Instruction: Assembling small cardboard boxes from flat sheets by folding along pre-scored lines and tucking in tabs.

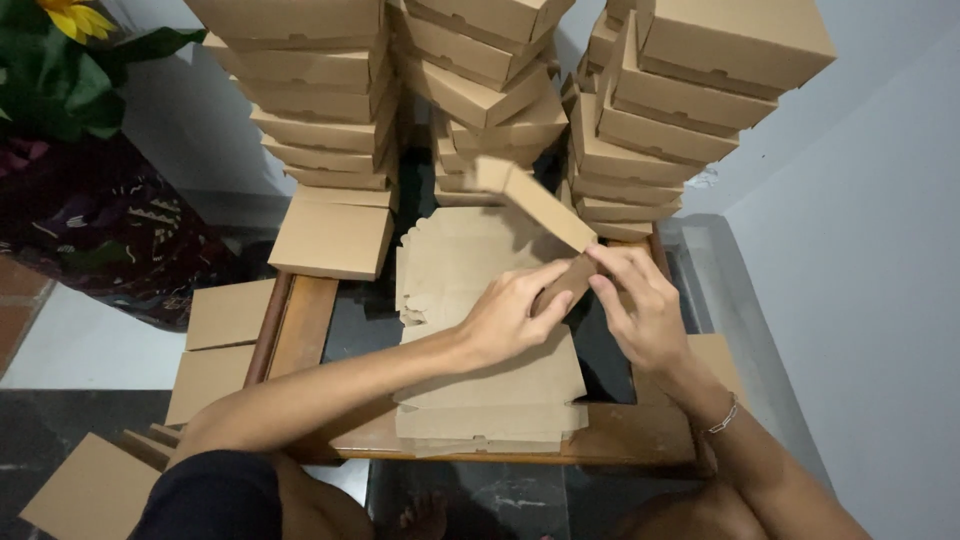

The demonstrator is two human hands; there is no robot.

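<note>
A half-folded cardboard box (535,205) rises between both hands, its raised flap a long strip slanting from upper left, away from the person, down to the lower right, where it meets the fingers. The left hand (510,315) pinches the lower end of the flap from the near-left side, fingers closed on the brown card; the right hand (640,310) grips the same end from the right, fingertips pressed to the fold. The two hands nearly touch, and both are equally close to the flap. Under the wrists a pile of flat cardboard sheets (490,395) lies on the wooden bench (300,320), reaching toward the person. Beyond the fingertips, three tall stacks of finished boxes (320,100) stand well apart from the hands. Left of the left forearm, more flat sheets (228,312) rest beside the bench on the floor.
</note>
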